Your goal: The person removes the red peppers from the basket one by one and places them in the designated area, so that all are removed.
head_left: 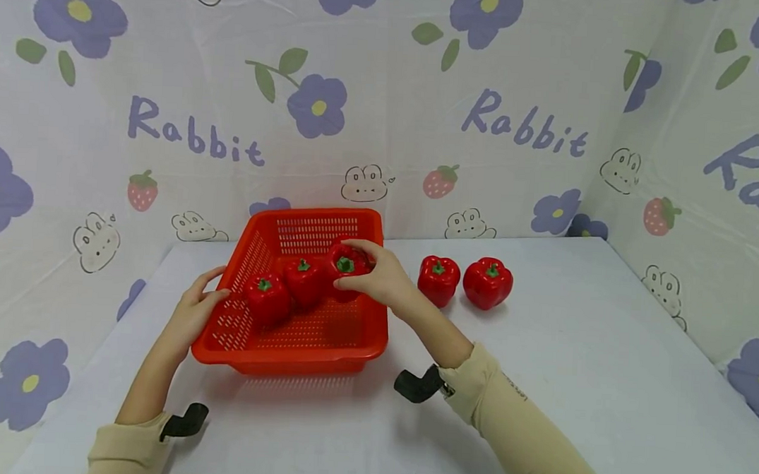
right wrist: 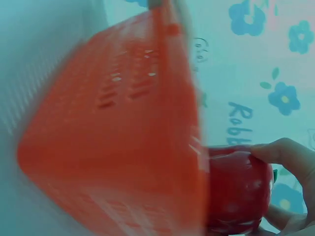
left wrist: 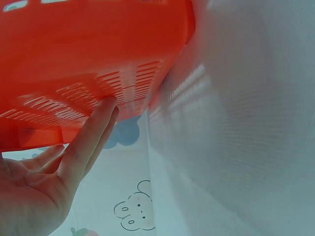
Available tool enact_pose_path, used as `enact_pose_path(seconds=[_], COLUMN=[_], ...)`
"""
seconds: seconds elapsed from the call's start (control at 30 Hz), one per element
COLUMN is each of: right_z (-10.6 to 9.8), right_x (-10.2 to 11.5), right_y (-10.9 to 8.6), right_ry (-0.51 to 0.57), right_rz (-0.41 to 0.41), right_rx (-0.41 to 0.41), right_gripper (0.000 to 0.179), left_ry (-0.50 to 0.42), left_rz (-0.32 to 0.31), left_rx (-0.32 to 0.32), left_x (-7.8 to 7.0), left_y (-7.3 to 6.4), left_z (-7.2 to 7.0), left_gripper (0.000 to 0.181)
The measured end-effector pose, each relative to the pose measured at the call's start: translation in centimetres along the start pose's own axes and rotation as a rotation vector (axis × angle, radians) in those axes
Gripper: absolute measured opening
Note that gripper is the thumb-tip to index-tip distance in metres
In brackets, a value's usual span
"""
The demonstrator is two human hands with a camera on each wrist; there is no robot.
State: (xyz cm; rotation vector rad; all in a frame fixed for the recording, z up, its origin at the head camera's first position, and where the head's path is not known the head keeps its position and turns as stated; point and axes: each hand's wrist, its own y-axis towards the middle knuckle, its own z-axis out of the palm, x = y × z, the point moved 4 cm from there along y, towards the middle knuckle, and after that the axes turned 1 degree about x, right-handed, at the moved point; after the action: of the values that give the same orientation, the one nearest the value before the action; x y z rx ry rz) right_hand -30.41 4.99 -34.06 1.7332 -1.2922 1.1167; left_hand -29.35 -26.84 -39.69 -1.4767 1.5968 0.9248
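An orange-red plastic basket (head_left: pixel 298 358) with slotted walls stands on the table. Inside its left half sit two red bell peppers, a front one (head_left: pixel 267 304) and one behind it (head_left: pixel 302 282). My right hand (head_left: pixel 384 276) grips a third bell pepper (head_left: pixel 347 260) by its sides, over the basket's right part; the right wrist view shows that pepper (right wrist: pixel 238 191) at the rim, thumb and fingers around it. At the basket's left side, my left hand (head_left: pixel 193 312) has its thumb at the rim, and its straight fingers (left wrist: pixel 93 132) rest against the outer wall in the left wrist view.
Two more red bell peppers, one nearer the basket (head_left: pixel 438 280) and one farther right (head_left: pixel 488 283), stand on the white tabletop (head_left: pixel 571 372). A white cloth (head_left: pixel 387 67) printed with flowers and rabbits hangs behind and at the sides.
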Motion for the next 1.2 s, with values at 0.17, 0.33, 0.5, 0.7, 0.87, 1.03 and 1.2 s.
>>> enact_pose_path(seconds=[0.17, 0.33, 0.5, 0.7, 0.87, 1.03, 1.2], right_z=[-2.1, -4.0, -5.9, -8.4, -11.1, -13.8, -16.1], right_x=[0.6, 0.8, 0.0, -1.1, -2.2, -3.3, -4.5], right_y=[-0.7, -1.2, -1.2, -1.9, -2.8, -3.7, -4.6], right_ry=[0.012, 0.017, 0.017, 0.023, 0.035, 0.043, 0.057], right_rz=[0.001, -0.009, 0.012, 0.060, 0.105, 0.130, 0.129], right_rx=[-0.017, -0.028, -0.070, -0.120, -0.167, -0.217, -0.270], right_gripper=[0.067, 0.067, 0.066, 0.070, 0.074, 0.076, 0.078], left_ry=[0.002, -0.001, 0.001, -0.004, -0.004, -0.001, 0.007], left_rz=[0.006, 0.007, 0.012, 0.018, 0.019, 0.005, -0.009], left_rx=[-0.004, -0.010, -0.008, -0.012, -0.010, 0.003, 0.008], left_x=[0.0, 0.1, 0.2, 0.2, 0.1, 0.0, 0.0], left_y=[-0.1, -0.1, -0.2, -0.2, 0.0, 0.0, -0.1], left_z=[0.0, -0.1, -0.1, 0.0, 0.1, 0.0, -0.1], left_gripper=[0.056, 0.056, 0.056, 0.056, 0.056, 0.056, 0.057])
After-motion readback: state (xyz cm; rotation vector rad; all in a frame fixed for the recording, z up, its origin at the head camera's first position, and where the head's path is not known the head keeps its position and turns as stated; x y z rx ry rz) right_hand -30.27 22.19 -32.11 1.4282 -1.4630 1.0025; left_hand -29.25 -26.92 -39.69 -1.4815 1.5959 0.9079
